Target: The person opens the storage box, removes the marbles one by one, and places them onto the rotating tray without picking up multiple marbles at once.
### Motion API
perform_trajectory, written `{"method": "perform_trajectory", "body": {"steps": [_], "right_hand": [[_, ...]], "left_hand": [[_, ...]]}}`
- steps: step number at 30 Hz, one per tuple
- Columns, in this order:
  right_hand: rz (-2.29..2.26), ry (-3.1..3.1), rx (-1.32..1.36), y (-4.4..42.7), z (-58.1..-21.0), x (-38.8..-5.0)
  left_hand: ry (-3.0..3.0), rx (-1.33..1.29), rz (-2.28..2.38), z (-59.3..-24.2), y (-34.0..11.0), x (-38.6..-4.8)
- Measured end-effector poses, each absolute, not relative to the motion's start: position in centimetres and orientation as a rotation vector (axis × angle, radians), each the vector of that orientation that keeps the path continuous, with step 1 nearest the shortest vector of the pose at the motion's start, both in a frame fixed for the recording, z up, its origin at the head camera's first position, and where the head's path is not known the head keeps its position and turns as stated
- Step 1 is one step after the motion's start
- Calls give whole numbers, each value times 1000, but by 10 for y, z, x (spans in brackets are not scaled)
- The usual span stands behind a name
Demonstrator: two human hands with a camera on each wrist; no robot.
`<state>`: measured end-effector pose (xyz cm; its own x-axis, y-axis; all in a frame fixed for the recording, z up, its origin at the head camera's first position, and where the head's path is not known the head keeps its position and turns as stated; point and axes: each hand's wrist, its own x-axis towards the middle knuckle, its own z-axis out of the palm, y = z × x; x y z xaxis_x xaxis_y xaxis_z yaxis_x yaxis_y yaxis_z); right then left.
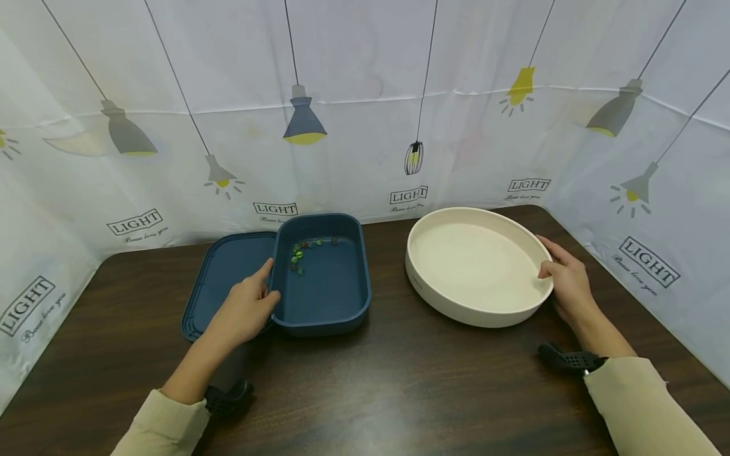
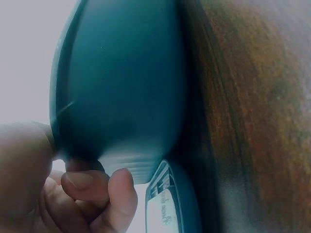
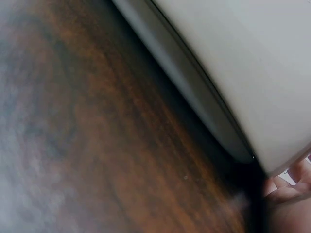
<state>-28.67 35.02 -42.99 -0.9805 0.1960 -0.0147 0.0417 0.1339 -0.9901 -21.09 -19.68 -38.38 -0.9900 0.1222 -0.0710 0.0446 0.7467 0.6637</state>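
Observation:
My left hand (image 1: 246, 308) grips the left wall of a dark blue rectangular container (image 1: 322, 291), thumb at the rim. In the left wrist view the curled fingers (image 2: 121, 191) are against the outside of its wall. Several small green and brownish marbles (image 1: 299, 254) lie inside, toward the back left. On the right, my right hand (image 1: 564, 282) holds the rim of a large round cream tray (image 1: 479, 259), with the thumb over the edge and the other fingers outside. The right wrist view shows the tray's outer wall (image 3: 243, 73), with most of the hand cut off at the corner.
A flat dark blue lid (image 1: 228, 266) lies left of the container, partly behind the left hand. Dark brown wooden table (image 1: 388, 386) stretches in front and between the two vessels. A white curtain (image 1: 353, 158) printed with lamps borders the back and sides.

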Motion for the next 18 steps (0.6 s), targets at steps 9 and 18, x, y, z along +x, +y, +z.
{"method": "perform_trajectory", "body": {"steps": [9, 18], "right_hand": [[1949, -2304, -240, 350, -430, -287], [1992, -2262, -227, 351, -430, -286]], "left_hand": [[2844, 162, 1068, -380, -197, -209], [2839, 165, 1071, -378, -197, -209]]}}
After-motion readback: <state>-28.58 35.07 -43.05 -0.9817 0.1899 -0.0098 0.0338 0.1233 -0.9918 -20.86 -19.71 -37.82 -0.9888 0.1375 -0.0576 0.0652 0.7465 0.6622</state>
